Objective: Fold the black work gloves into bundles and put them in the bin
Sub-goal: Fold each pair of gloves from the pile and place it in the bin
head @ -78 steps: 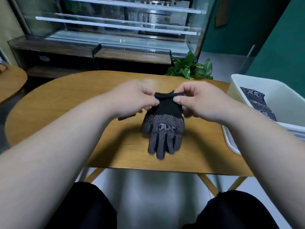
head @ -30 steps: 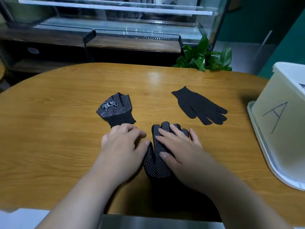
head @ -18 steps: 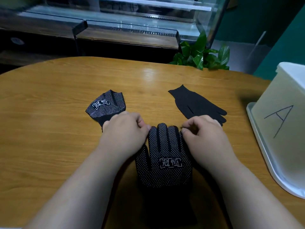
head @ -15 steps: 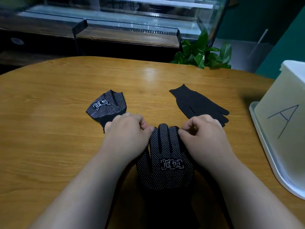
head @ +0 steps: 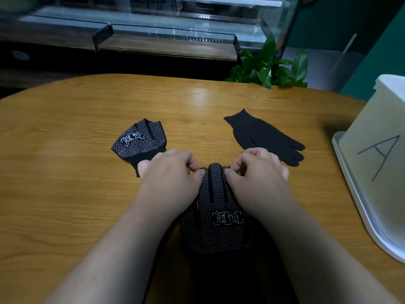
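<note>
Dotted glove [head: 219,218] between my wrists | left hand [head: 171,174] and right hand [head: 259,174] pinch its finger ends | risk: I judge an uneven pull skews the fold

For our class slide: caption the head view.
Left hand and right hand pinch a dotted glove lying on the table.

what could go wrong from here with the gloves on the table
The left hand and right hand pinch only the tips of the dotted glove, so the fold may slip or come out crooked. The left hand also lies right by the folded bundle and could drag it loose.
</note>
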Motion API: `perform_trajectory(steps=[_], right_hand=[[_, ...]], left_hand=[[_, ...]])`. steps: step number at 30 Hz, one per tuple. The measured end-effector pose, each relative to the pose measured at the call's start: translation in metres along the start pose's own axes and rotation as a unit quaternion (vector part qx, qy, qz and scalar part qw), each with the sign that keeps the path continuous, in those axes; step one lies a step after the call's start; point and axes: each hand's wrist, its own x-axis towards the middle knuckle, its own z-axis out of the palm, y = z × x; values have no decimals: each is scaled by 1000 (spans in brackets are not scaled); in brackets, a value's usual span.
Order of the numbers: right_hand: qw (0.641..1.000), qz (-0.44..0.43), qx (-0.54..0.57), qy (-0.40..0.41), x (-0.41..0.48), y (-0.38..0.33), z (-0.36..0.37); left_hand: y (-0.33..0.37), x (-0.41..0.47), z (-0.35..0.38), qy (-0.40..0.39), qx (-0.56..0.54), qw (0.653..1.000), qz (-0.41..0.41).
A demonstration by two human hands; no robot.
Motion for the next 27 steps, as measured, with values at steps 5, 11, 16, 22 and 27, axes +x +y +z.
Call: perform_trajectory(steps=[5, 11, 16, 22, 27], right_hand=[[999, 4, 43, 31, -2, 2, -2], [999, 13, 14, 42, -2, 2, 1], [998, 16, 14, 52, -5, 1, 0], [998, -26, 18, 55, -9, 1, -2], [998, -40, 3, 42, -9, 3, 0]], left_hand=[[-3, -1, 2, 3, -17, 1000, 16], [-3, -3, 2, 10, -25, 999, 24], [-4, -2, 3, -1, -21, 1000, 20], [-4, -1, 4, 10, -40, 999, 12], [-5, -2, 1, 14, -54, 998, 10]])
